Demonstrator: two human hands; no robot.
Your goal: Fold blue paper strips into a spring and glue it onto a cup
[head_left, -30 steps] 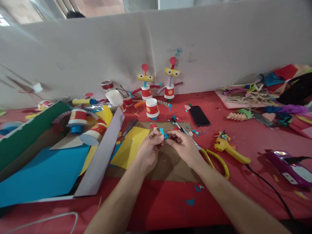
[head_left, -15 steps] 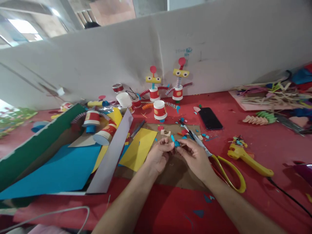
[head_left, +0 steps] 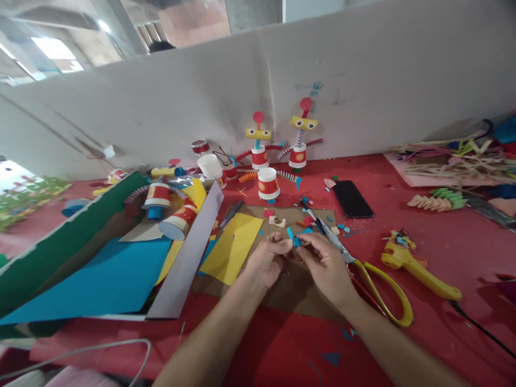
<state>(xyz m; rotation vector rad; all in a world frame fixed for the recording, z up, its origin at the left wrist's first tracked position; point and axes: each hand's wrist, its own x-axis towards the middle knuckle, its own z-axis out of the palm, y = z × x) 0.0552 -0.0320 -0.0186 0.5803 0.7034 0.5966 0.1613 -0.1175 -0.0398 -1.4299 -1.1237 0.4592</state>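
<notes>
A small folded blue paper strip (head_left: 296, 241) is pinched between the fingertips of both hands, with one narrow end sticking up. My left hand (head_left: 266, 259) grips it from the left, thumb on top. My right hand (head_left: 325, 262) pinches it from the right with thumb and forefinger. Both hands are over a brown cardboard mat (head_left: 278, 293). Close by on the left lies a yellow paper sheet (head_left: 231, 250). Large scissors with yellow handles (head_left: 389, 293) lie beside my right hand, and blue paper scraps (head_left: 342, 228) are scattered beyond it.
A paper-cup figure (head_left: 268, 184) with spring arms stands ahead; two finished-looking figures (head_left: 298, 156) stand by the grey partition (head_left: 363, 80). A phone (head_left: 353, 199) and yellow glue gun (head_left: 423, 274) lie right. A green-walled box (head_left: 72, 231) holds paper and cups on the left.
The camera view has shifted slightly, so everything sits a little further right and lower. Both hands keep their pinch on the blue paper strip, with slight finger movement.
</notes>
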